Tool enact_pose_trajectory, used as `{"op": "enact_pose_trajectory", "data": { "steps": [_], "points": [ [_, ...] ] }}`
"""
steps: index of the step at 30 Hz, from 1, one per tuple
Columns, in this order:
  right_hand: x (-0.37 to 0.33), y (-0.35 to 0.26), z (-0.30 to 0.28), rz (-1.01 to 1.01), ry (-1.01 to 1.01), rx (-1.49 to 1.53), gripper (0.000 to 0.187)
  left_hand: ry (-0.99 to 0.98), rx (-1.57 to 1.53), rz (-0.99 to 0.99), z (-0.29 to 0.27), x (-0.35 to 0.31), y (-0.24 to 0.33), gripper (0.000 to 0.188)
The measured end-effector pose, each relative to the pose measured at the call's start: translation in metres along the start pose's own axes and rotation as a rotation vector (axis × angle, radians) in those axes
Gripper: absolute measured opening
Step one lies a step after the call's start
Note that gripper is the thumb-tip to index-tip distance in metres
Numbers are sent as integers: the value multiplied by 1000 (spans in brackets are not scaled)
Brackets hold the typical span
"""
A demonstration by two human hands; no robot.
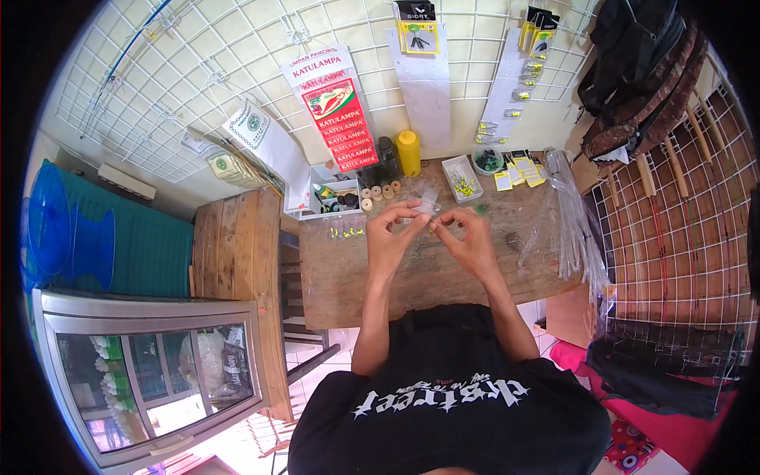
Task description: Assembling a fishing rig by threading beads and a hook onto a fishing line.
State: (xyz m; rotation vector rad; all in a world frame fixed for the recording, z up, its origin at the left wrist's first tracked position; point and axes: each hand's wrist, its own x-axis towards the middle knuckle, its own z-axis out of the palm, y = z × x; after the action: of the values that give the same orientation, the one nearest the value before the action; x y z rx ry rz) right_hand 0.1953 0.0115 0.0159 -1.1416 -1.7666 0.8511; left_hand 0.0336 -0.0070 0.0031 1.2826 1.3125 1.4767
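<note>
Bare table (332,277) toward its near edge, white tray (454,167) beyond; my left hand (388,237) pinches a clear bag (430,196) over it, right hand (470,237) pinched beside, contents unclear.

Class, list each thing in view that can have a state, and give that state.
Left hand: pinching clear packet
Right hand: fingertips pinched, grip contents unclear
Yellow bottle: upright
White tray: open, holding small pieces
White bin: open, holding items
Camouflage bag: hanging
Long plastic sleeves: bundled
Glass-fronted cabinet: closed or ajar, unclear
</note>
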Motion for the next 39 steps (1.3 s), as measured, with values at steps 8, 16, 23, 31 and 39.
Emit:
{"op": "enact_pose_trajectory", "data": {
  "steps": [8,16,23,31,39],
  "points": [
    [2,0,2,23,17,35,11,100,-1,-16,5,6,5,16],
    [-2,23,6,51,18,76,13,64,3,-64,4,4,-20,17],
    [-12,79,9,288,43,83,15,252,5,-212,-14,21,-109,22],
    [-44,161,28,447,76,281,15,90,533,-230,-14,42,-217,32],
    [-47,157,27,542,35,310,15,118,420,-164,21,58,-207,30]
  ]
}}
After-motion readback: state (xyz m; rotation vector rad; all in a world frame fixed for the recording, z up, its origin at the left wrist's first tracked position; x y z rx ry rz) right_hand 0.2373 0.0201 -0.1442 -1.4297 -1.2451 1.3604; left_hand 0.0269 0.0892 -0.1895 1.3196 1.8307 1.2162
